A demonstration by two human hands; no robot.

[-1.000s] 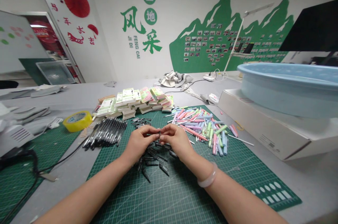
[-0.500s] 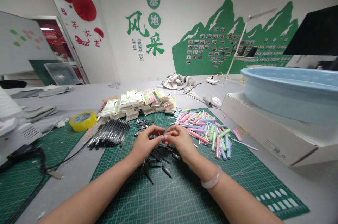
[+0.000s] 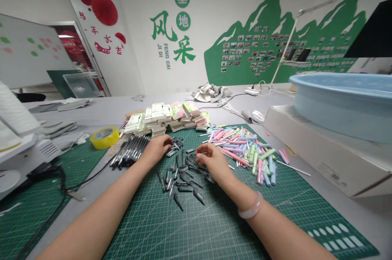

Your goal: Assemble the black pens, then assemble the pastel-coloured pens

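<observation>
My left hand (image 3: 157,148) is at the left edge of a small heap of dark and silvery pen parts (image 3: 175,146). Its fingertips are drawn together, and whatever is between them is hidden. My right hand (image 3: 213,162) hovers low over the right side of a loose spread of black pen caps (image 3: 184,178), its fingers curved and a gap showing between thumb and index finger. Left of my left hand lies a row of black pens (image 3: 130,150), partly covered by the wrist. All of this rests on a green cutting mat (image 3: 159,231).
Stacked small boxes (image 3: 159,113) stand behind the pens. Pastel tubes (image 3: 241,143) are heaped at the right. Yellow tape (image 3: 104,137) and a white machine (image 3: 21,158) are at the left. A blue basin (image 3: 343,108) sits on a white carton (image 3: 324,158).
My hands were together over the black caps, fingertips meeting. They have parted: the left has moved left to the small heap, the right down toward the caps. The view has shifted slightly.
</observation>
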